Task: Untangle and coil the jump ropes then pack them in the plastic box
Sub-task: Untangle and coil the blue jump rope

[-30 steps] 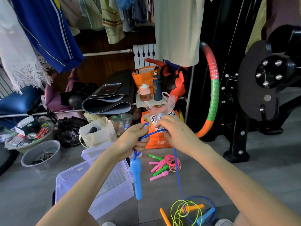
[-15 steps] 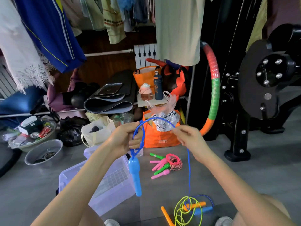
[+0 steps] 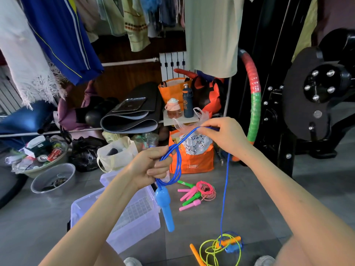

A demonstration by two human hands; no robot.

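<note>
My left hand grips a small coil of the blue jump rope, and one light-blue handle hangs below the fist. Up and to the right, my right hand pinches the same cord, which then drops to the floor. There its other blue handle lies tangled with a yellow-green rope with orange handles. A pink and green bundle of ropes lies on the floor behind. The clear plastic box stands open under my left forearm.
An orange bag stands just behind the ropes. A padded hoop and a black gym machine fill the right. Basins of clutter sit at the left. Clothes hang overhead above a low shelf with mats and bottles.
My right hand has moved up and to the right, drawing more blue cord taut off the floor. The left hand now holds a fuller coil, and the tangle by my feet has shifted.
</note>
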